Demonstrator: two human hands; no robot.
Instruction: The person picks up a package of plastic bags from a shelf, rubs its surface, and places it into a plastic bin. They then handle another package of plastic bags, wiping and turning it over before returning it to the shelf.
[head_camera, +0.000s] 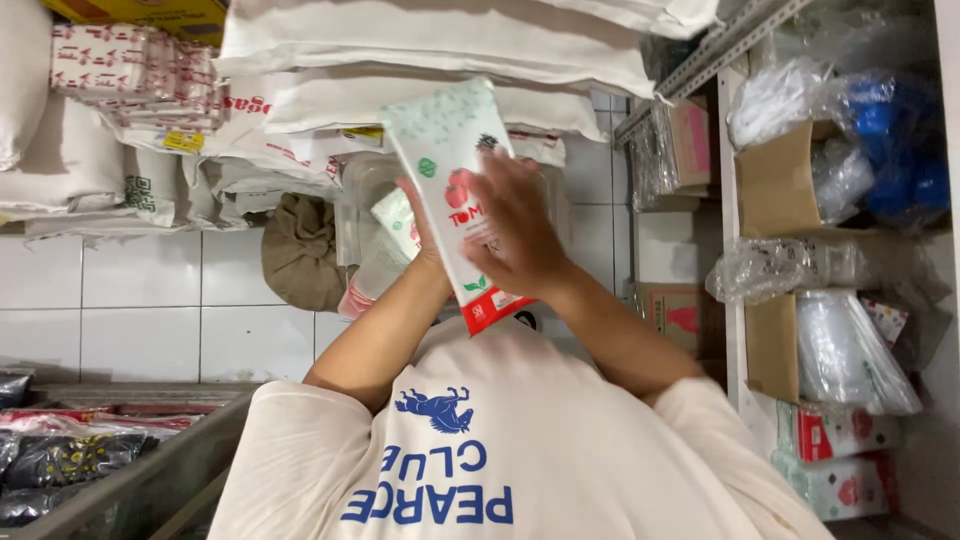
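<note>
Both arms raised in front of the chest, elbows bent, forearms converging upward so the wrists stand close together.

Left hand (418, 228) – only the wrist and heel of the palm show; the fingers are out of sight, so its grasp cannot be read. Forearm bare, slanting up from lower left, short sleeve at the shoulder.

Right hand (515, 228) – back of the hand toward the camera, palm pressed flat away from it, fingers (487, 172) extended and slightly spread, pointing up and to the left. Wrist bent inward; forearm bare, rising from lower right.

Two hands (500, 235), one printed packet (450, 170)
</note>
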